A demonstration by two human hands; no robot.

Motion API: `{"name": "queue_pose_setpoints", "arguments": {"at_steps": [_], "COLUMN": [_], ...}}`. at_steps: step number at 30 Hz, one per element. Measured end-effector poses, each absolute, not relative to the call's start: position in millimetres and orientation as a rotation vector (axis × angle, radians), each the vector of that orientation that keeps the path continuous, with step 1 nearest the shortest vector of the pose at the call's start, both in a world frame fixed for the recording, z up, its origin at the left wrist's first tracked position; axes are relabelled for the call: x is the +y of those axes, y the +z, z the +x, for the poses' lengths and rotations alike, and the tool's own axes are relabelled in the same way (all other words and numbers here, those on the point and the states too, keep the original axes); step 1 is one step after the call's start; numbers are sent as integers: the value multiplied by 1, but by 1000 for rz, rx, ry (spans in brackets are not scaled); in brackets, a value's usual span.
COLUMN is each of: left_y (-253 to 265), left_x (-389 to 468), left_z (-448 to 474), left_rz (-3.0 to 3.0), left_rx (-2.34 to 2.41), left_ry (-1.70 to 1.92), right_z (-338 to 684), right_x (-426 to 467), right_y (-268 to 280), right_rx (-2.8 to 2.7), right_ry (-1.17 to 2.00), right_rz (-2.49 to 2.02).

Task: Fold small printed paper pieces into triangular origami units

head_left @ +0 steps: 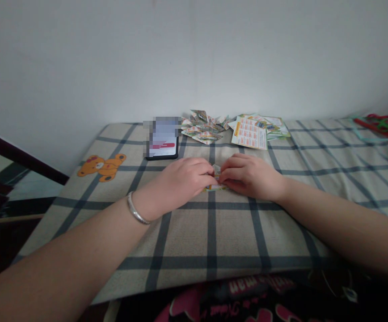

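1. Our left hand (187,178) and right hand (253,176) pinch a paper (215,188) between them, fingers nearly closed; its folding looks unfinished.
2. Folded pieces (202,132) at its 12 o'clock seem done.
3. Flat sheets (250,134) at its 1 o'clock seem left; how many, we cannot tell.

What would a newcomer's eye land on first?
The left hand and right hand catch the eye first, close together over printed paper, a silver bangle on the left wrist. Then come the orange teddy bear at the left of the checked tablecloth, and folded paper pieces right of the smartphone.
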State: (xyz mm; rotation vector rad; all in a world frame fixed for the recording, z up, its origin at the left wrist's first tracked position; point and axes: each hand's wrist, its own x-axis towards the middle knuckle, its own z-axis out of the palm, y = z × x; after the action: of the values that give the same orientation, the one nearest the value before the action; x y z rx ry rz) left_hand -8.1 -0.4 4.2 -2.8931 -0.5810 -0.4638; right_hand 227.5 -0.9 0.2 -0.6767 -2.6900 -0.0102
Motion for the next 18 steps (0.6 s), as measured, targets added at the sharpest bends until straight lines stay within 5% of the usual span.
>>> {"name": "queue_pose_setpoints", "arguments": {"at_steps": [18], "left_y": [8], "left_x": [-2], "left_z": [-10], "left_rz": [-2880], "left_rx": [-620], "left_ry": [-332], "right_z": [232], "right_x": [-6], "right_y": [16], "right_rx": [-2860], "right_ry": [-57], "right_rz": [-743]}}
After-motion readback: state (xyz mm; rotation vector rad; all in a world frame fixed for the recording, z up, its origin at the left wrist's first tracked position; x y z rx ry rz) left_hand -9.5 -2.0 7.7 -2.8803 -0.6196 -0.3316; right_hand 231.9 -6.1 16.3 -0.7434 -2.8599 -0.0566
